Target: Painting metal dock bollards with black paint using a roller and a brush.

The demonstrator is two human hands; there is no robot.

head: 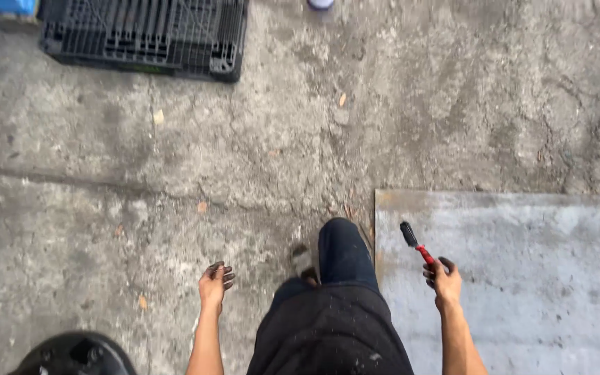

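Right hand (446,281) grips red-handled black brush (414,243)

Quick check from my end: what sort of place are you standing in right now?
Probably an outdoor work yard or workshop forecourt. The ground is cracked, stained concrete, a black plastic pallet lies on it, and a grey metal sheet lies flat beside the person, whose right hand holds a red-handled brush.

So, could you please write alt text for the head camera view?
Seen from above, a person's right hand holds a red-handled brush over a grey metal sheet on cracked concrete. The left hand hangs empty; a black plastic pallet lies ahead.
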